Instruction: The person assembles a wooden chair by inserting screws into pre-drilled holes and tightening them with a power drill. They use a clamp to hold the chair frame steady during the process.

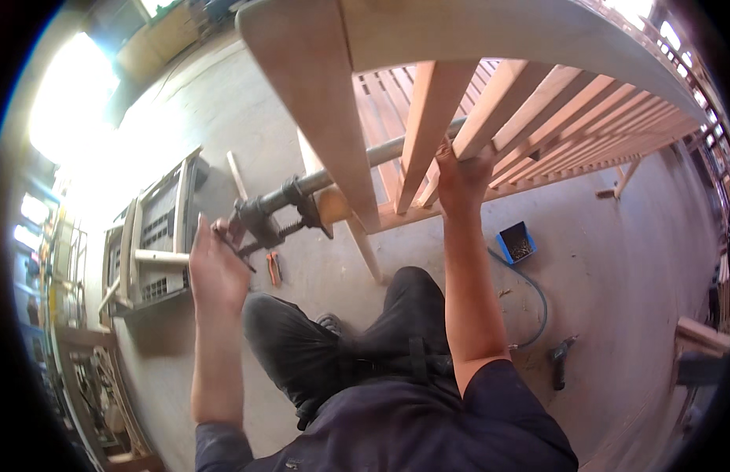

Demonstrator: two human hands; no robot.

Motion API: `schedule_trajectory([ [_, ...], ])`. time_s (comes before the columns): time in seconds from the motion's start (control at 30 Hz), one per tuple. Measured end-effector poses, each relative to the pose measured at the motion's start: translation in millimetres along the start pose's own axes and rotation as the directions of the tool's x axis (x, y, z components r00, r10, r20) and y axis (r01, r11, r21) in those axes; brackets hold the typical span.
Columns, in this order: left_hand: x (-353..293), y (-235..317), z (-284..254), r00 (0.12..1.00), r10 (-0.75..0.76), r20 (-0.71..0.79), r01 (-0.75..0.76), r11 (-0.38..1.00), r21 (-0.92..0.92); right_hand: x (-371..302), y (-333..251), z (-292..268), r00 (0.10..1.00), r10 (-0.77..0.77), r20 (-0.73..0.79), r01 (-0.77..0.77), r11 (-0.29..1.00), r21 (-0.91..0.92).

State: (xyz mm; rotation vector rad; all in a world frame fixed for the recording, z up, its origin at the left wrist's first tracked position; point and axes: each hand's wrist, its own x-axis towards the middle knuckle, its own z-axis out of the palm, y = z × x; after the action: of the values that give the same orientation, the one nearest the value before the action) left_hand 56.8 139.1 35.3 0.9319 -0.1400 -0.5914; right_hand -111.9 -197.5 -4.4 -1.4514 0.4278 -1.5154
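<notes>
1. Pipe clamp [260, 223]: lies across slatted wooden frame [314, 90], screw end outside its end post.
2. Left hand [220, 263]: fingers closed around clamp's handle [246, 264].
3. Right hand [464, 179]: up at slats [428, 118]; can't tell what it grips.

Both hands [218, 267] bare; shirt [412, 429] navy, short-sleeved; trousers [290, 326] dark.

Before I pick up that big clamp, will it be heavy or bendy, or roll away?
Probably heavy for its size: the clamp looks like thick metal. Likely stiff, since its long bar runs straight past the wooden slats. It probably wouldn't roll easily, because chunky, uneven parts stick out from the bar.
</notes>
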Motion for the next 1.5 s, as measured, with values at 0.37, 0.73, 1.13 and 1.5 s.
schedule_trajectory([
  [0.37,-12,-50,22,0.857,0.508,-0.091,-0.516,0.838,-0.18,4,-3,2,0.999,-0.035,0.011,0.034,0.998,0.052],
  [0.73,-2,18,43,0.937,-0.034,-0.347,0.161,0.926,0.341,2,-36,-4,0.993,0.1,-0.06,-0.107,0.985,-0.135],
  [1.13,67,43,21,0.841,-0.502,-0.203,0.44,0.415,0.796,-3,-11,2,0.994,0.083,-0.067,-0.092,0.986,-0.141],
  [1.5,72,45,21,0.396,-0.561,-0.727,0.712,-0.311,0.629,0,-16,1,0.989,0.105,-0.108,-0.114,0.99,-0.078],
])
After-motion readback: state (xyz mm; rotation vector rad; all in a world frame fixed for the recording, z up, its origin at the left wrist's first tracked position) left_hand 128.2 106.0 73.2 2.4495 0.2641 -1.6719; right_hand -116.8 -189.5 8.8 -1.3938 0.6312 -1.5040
